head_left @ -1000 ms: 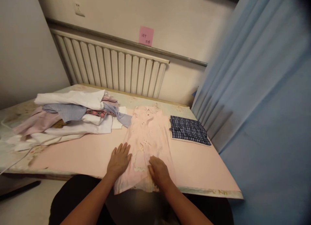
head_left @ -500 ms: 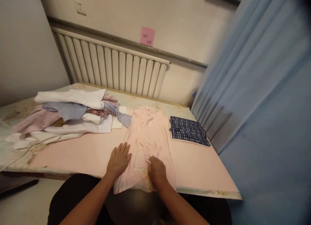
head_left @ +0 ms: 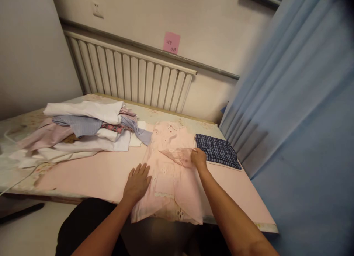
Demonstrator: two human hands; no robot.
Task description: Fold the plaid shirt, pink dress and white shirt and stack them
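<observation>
Blue curtain (head_left: 298,108) flanks plaid cloth (head_left: 218,149), right hand (head_left: 199,159) pinching pink garment (head_left: 166,178), left hand (head_left: 137,183) flat.

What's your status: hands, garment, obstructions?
Left hand flat at edge of spread pink garment. Right hand gripping part of it. Folded plaid cloth close by right hand.

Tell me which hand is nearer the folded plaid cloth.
Right. The right hand, pinching the pink garment, is at the near-left corner of the plaid cloth; contact is unclear. The left hand lies farther off, flat by the garment's left edge.
</observation>
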